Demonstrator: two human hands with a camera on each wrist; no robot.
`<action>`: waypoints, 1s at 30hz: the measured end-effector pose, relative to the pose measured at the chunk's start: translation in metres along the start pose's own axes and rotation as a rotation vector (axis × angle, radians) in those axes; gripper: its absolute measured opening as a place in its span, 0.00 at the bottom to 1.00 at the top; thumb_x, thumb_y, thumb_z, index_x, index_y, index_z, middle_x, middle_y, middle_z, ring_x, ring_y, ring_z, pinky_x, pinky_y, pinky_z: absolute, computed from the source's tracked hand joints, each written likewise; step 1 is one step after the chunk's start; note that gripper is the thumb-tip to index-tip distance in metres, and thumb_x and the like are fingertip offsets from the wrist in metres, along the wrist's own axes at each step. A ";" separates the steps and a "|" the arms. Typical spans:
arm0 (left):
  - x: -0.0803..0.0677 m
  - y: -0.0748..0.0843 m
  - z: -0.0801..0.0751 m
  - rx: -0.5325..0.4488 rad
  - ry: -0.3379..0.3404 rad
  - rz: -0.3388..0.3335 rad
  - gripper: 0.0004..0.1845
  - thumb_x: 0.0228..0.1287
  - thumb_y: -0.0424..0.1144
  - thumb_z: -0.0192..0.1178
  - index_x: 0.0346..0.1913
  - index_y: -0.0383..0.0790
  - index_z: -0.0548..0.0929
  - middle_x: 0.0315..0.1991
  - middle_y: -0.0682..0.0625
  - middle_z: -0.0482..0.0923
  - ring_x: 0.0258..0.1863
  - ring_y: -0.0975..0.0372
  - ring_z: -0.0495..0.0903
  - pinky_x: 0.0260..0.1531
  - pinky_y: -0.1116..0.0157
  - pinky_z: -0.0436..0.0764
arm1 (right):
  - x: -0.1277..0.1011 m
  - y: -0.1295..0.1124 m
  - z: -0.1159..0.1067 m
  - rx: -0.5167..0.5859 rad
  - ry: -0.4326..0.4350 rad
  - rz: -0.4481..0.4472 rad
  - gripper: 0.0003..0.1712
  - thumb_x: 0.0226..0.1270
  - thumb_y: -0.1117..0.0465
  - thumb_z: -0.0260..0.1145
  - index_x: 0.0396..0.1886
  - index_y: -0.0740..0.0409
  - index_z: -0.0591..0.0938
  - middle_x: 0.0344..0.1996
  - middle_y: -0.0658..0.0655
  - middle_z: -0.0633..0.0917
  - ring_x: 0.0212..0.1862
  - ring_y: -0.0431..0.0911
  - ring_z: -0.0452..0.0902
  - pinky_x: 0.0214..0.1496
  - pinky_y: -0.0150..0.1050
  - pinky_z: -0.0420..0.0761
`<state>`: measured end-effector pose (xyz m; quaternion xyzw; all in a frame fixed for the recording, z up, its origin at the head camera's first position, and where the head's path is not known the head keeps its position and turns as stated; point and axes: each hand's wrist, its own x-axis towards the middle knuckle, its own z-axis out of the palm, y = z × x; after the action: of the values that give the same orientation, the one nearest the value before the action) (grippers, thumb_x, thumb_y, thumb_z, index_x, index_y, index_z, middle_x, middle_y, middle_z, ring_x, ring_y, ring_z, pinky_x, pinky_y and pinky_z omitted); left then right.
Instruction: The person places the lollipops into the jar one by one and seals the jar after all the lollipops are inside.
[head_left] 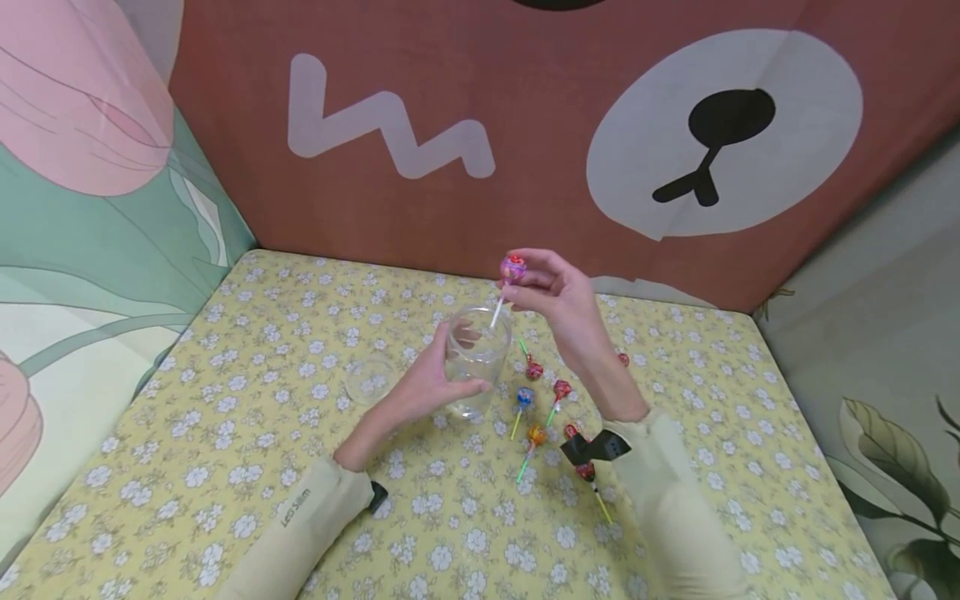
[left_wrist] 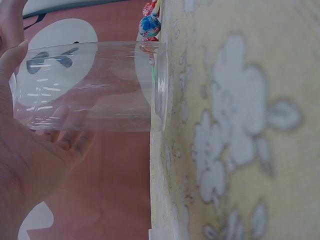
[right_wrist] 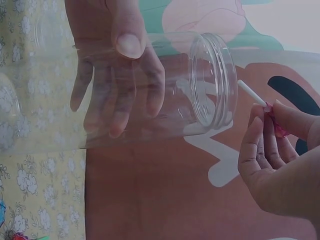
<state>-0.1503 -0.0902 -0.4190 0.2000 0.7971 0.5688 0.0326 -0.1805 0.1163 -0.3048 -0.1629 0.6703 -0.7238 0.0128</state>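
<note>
Table (head_left: 247,433): covered by a yellow cloth with a white flower print; printed panels stand behind it and at both sides.

Jar (head_left: 476,360): clear plastic, upright on the cloth near the table's middle, mouth open and threaded at the rim (thread plain in the right wrist view (right_wrist: 212,80)); its base sits flat on the cloth in the left wrist view (left_wrist: 90,87).

Left hand (head_left: 427,383): wrapped round the jar's side, thumb on the near wall, fingers curled round the far wall and seen through the plastic; a firm hold.

Right hand (head_left: 558,296): raised just above and to the right of the jar's mouth; thumb and fingertips pinch a lollipop at its head, the other fingers loosely bent.

Lid (head_left: 370,379): clear, lying flat on the cloth just left of the jar, apart from it.

Lollipop (head_left: 513,268): pink and purple wrapper, white stick slanting down toward the jar's rim; the stick's tip appears to be at or just over the rim, though the head view does not settle whether it is inside; in the right wrist view the stick (right_wrist: 251,93) is just outside the mouth.

Loose lollipops (head_left: 536,434): several on the cloth right of the jar, between the two forearms; red, blue and orange heads, green and yellow sticks.
</note>
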 end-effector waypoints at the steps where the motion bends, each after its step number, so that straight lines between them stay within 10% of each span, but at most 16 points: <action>1: 0.000 0.000 0.000 -0.003 0.001 0.000 0.51 0.57 0.44 0.78 0.78 0.40 0.57 0.68 0.43 0.72 0.67 0.49 0.72 0.69 0.47 0.68 | 0.000 0.000 0.001 0.006 -0.001 -0.001 0.23 0.67 0.76 0.69 0.61 0.66 0.80 0.42 0.59 0.88 0.40 0.44 0.87 0.44 0.38 0.86; 30: -0.001 -0.003 0.001 -0.012 0.005 -0.027 0.52 0.57 0.44 0.78 0.79 0.44 0.56 0.67 0.45 0.72 0.65 0.49 0.73 0.65 0.46 0.72 | -0.001 0.005 0.006 -0.004 -0.062 0.005 0.22 0.68 0.76 0.67 0.62 0.68 0.80 0.39 0.51 0.90 0.39 0.45 0.87 0.43 0.38 0.87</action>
<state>-0.1500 -0.0904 -0.4227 0.1879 0.7964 0.5735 0.0395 -0.1792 0.1103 -0.3097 -0.1835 0.6714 -0.7172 0.0350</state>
